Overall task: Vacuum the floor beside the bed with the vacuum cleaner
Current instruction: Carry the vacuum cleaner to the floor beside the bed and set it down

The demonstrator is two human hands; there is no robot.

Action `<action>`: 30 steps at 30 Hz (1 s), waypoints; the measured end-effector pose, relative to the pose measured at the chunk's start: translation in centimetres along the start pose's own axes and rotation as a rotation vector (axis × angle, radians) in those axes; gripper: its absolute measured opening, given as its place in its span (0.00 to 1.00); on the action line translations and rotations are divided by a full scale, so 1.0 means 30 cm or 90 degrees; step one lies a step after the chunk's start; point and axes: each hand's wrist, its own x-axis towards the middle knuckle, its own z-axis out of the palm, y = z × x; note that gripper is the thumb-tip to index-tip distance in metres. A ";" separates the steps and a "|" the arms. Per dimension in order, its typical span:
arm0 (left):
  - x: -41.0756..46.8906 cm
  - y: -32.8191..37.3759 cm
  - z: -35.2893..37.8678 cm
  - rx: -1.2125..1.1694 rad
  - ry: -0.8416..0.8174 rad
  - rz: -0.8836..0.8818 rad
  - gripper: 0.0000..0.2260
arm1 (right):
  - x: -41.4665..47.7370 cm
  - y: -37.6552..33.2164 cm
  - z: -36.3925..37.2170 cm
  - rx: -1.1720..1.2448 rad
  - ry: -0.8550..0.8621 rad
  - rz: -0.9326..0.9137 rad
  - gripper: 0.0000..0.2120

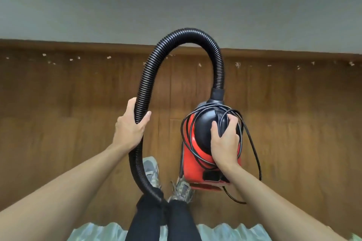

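Note:
A red vacuum cleaner (197,164) with a black domed top hangs above the wooden floor (58,113). My right hand (225,143) grips the black handle on its top, with a black power cord (252,143) looped around the body and hanging down on the right. A black ribbed hose (186,33) arches up from the cleaner's front and down to the left. My left hand (130,125) is closed around that hose. The hose's lower end disappears behind my legs (156,217), so its nozzle is hidden.
A grey wall (176,2) with a wooden skirting board (58,46) runs across ahead. Small pale scraps (108,57) lie scattered on the floor along it. A light blue-green fabric edge (225,233), probably the bed, shows at the bottom behind my feet.

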 end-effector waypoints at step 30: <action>0.354 -0.425 0.340 0.080 0.026 0.053 0.20 | 0.211 0.435 0.495 0.011 0.005 -0.005 0.15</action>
